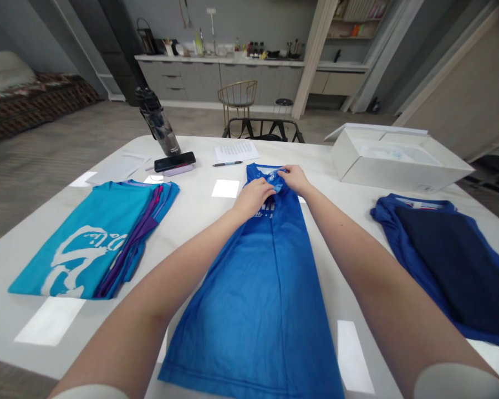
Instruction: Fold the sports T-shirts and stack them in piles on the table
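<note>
The left hand [253, 199] and the right hand [295, 179] are holding the top of a bright blue shirt [253, 310]. The two hands are close together, and they are almost touching. Their fingers [274, 175] are pinching the collar [270, 176], and the cloth is bunching up under them. The blue shirt is lying flat and long on a white table [191, 221], right in the middle, between the arms. Its bottom edge is reaching toward the person.

On the left side, a folded teal shirt [83, 244] with purple on its side is lying on the table. On the right side, a dark blue shirt [441, 266] is lying near the table edge. Behind the hands, a black pen [227, 163] is lying beside a sheet of paper [237, 151]. A black phone [174, 162] is lying next to a tall water bottle [158, 122], and the bottle is tipping a bit in the picture. A white box [399, 160] is sitting open at the far right corner of the table. Far behind the table, a gold chair [238, 97] is standing near gray cupboards [216, 80].
</note>
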The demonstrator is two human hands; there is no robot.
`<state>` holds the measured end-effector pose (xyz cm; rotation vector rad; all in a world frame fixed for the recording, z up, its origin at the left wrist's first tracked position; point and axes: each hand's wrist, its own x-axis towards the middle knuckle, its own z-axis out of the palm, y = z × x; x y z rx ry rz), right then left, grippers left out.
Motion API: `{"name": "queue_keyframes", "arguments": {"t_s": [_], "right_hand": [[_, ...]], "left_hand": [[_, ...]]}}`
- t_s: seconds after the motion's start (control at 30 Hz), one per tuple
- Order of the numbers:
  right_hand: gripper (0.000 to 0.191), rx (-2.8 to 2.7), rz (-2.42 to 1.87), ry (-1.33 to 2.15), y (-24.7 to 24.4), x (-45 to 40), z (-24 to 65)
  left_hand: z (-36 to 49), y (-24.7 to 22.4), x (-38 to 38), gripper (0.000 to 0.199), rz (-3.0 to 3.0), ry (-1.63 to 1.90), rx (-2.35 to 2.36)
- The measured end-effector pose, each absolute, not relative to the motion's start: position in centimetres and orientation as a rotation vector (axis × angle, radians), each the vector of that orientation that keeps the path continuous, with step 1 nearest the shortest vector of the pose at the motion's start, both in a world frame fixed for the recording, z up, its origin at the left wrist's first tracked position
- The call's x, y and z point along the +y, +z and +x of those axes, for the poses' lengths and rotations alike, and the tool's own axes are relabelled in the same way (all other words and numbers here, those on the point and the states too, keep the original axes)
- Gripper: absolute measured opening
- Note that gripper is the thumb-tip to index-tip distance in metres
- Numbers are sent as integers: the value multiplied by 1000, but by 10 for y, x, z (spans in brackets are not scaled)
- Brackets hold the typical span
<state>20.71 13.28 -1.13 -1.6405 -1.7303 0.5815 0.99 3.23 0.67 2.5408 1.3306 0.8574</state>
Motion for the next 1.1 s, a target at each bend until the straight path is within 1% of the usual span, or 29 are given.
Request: {"name": "queue_keyframes", "arguments": {"t_s": [0.17, 0.23, 0.33, 0.43, 0.53, 0.73, 0.87, 0.97, 1.1], "right_hand": [[28, -1848, -1743, 602, -25, 122, 206], [26, -1920, -1756, 551, -29, 117, 202], [25, -1935, -1708, 454, -29, 115, 200], [29, -1866, -1626, 369, -23, 120, 202], [31, -1824, -1630, 339, -21, 124, 208], [33, -1936, -1744, 306, -38, 115, 224], [41, -1943, -1689, 221, -43, 103, 228], [36, -2023, -1624, 141, -38, 89, 222], [25, -2201, -1494, 180, -27, 56, 203]], "left_hand": [[8, -4, 28, 21, 2505, 542, 1348], [8, -8, 25, 20, 2456, 502, 1426], [17, -4, 20, 22, 2374, 674, 1537], [32, 5, 19, 25, 2307, 918, 1516], [43, 6, 21, 28, 2280, 980, 1485], [45, -18, 17, 32, 2367, 611, 1397], [32, -25, 2, 39, 2565, 538, 1260], [16, -25, -12, 41, 2622, 516, 1348], [-1, -22, -37, 38, 2576, 452, 1618]]}}
